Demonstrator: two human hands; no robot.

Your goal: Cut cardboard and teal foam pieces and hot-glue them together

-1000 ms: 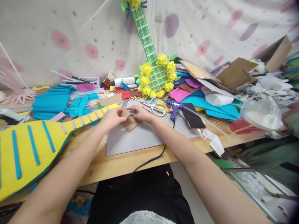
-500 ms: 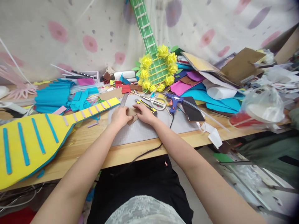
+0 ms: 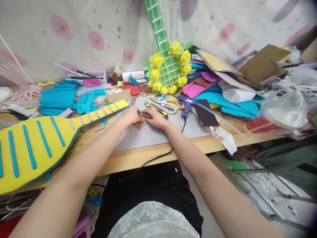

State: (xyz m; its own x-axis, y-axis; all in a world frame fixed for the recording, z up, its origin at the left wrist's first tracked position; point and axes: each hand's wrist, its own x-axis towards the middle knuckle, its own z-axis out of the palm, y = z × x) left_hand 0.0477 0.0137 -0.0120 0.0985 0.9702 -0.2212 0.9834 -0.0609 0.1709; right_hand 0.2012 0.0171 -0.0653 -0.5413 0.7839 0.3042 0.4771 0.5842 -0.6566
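Note:
On the grey cutting mat (image 3: 133, 140), a small piece of brown cardboard (image 3: 140, 125) lies between my hands. My left hand (image 3: 132, 115) has its fingers closed on the left side of it. From the right, my right hand (image 3: 155, 117) grips the same piece, thumb and fingers bent around its edge. Both hands partly cover the cardboard. Just beyond my right hand lie a yellow and black utility knife (image 3: 156, 110) and a pair of scissors (image 3: 168, 105) with white handles. A metal ruler (image 3: 133, 100) extends from behind my left hand.
A yellow paddle-shaped craft instrument (image 3: 47, 142) stretches along the left. A green instrument with yellow flowers (image 3: 170, 71) leans at the back. To the right are a blue glue gun (image 3: 186, 105), a phone (image 3: 207, 113) and a bagged red-and-white tub (image 3: 267, 124). A black cord (image 3: 158, 158) crosses the table edge.
The cardboard has turned a little between my hands, and my left fingers have curled in more tightly. The camera view has shifted slightly.

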